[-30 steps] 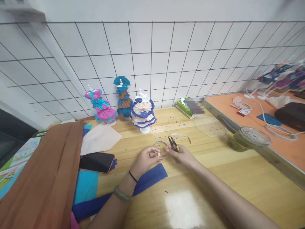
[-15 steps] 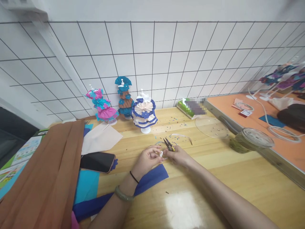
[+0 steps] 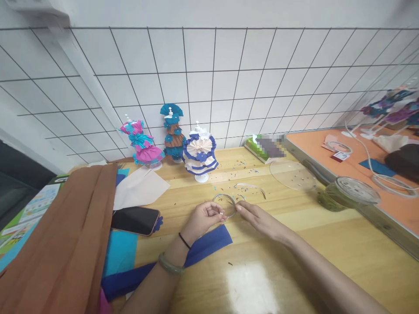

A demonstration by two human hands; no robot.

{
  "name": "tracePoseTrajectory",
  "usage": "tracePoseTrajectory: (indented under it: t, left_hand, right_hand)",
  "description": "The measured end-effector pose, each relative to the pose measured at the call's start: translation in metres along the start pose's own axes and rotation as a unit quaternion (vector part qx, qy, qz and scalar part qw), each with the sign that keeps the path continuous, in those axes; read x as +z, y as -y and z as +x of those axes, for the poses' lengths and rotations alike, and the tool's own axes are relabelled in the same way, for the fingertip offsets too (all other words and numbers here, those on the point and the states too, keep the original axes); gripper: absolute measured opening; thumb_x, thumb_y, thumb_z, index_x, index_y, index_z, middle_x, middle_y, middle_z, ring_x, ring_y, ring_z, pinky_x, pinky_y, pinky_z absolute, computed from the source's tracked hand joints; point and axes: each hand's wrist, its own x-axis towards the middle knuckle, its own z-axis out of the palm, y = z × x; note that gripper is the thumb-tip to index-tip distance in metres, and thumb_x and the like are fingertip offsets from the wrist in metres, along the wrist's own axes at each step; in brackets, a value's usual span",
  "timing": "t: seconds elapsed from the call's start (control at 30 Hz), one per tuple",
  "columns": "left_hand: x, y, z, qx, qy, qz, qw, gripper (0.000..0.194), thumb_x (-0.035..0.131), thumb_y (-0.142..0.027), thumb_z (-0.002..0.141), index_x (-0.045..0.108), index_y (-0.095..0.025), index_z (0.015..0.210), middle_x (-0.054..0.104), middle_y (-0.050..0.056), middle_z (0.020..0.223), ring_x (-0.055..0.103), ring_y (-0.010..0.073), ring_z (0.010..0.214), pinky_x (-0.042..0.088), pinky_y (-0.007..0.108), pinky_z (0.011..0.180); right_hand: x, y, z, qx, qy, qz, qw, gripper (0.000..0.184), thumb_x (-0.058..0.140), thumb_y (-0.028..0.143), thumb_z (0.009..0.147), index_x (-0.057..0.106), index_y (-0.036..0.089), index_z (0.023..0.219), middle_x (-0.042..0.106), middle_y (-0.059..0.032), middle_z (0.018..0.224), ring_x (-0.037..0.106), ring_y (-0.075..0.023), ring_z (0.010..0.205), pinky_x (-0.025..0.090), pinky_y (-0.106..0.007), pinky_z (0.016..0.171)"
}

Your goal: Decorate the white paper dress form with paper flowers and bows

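White scrap [image 3: 221,213] in left grip [image 3: 203,219], blue strip [image 3: 212,245] slanting away rightward

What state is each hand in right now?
Left hand: closed, pinching a small white piece.
Right hand: by a thin, round grey loop; open or closed cannot be told.

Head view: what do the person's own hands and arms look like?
Left hand: ungloved, a thin black band at the wrist and a thicker greenish-grey bangle farther up. Right hand: ungloved, nothing on the wrist. No sleeves show.
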Motion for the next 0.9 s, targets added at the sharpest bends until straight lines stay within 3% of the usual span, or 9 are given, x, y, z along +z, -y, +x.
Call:
tracePoseTrajectory:
  t: [0.1,0.23,0.6,0.9]
  left_hand:
    - [0.001,0.001,0.001,0.003,0.002,0.009,1.000,0.027,0.075,-0.026,0.059,0.057,-0.013,0.075,0.065,0.003,0.075,0.064,0.0150,0.070,0.049,0.030,0.072]
    - [0.002,0.001,0.000,-0.002,0.003,0.021,1.000,0.026,0.074,-0.026,0.060,0.058,-0.013,0.075,0.066,0.003,0.071,0.064,0.0149,0.069,0.049,0.027,0.068]
    - [0.003,0.004,0.001,-0.011,-0.002,0.036,0.999,0.023,0.074,-0.018,0.056,0.059,-0.015,0.074,0.062,-0.001,0.065,0.060,0.0099,0.061,0.045,0.022,0.060]
    - [0.004,0.004,0.000,-0.013,-0.002,0.031,0.999,0.025,0.074,-0.019,0.056,0.059,-0.014,0.075,0.063,0.000,0.067,0.060,0.0102,0.062,0.046,0.022,0.062]
  right_hand:
    - [-0.007,0.003,-0.007,-0.010,0.044,-0.102,0.994,0.040,0.030,0.048,0.089,0.055,0.018,0.081,0.059,-0.0036,0.072,0.054,-0.0170,0.066,0.040,-0.027,0.062]
    - [-0.008,0.008,-0.005,-0.014,0.052,-0.170,0.984,0.037,0.037,0.046,0.087,0.061,0.019,0.084,0.064,-0.0058,0.073,0.057,-0.0180,0.065,0.038,-0.026,0.058]
    - [-0.005,0.019,0.002,-0.038,0.079,-0.220,0.972,0.036,0.037,0.045,0.087,0.064,0.021,0.089,0.068,-0.0055,0.076,0.059,-0.0184,0.065,0.035,-0.024,0.055]
    - [-0.002,0.020,0.005,-0.045,0.063,-0.251,0.965,0.037,0.037,0.045,0.087,0.065,0.022,0.084,0.068,-0.0052,0.073,0.060,-0.0195,0.066,0.034,-0.025,0.055]
